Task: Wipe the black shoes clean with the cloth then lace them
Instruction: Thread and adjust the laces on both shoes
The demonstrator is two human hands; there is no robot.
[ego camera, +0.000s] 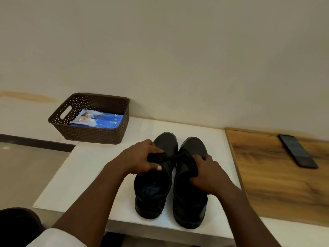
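Two black shoes stand side by side on the white table (85, 168), toes pointing away from me: the left shoe (154, 191) and the right shoe (190, 204). My left hand (140, 157) grips a bunch of black lace (158, 156) over the left shoe's tongue. My right hand (207, 175) grips black lace at the right shoe's tongue. A black strand (175, 156) stretches between the two hands across the gap. No cloth is in sight.
A brown perforated basket (71, 129) holding a blue and white packet (99, 120) sits at the table's back left corner. A wooden board (277, 182) lies to the right with a black phone (298, 151) on it. The wall rises right behind.
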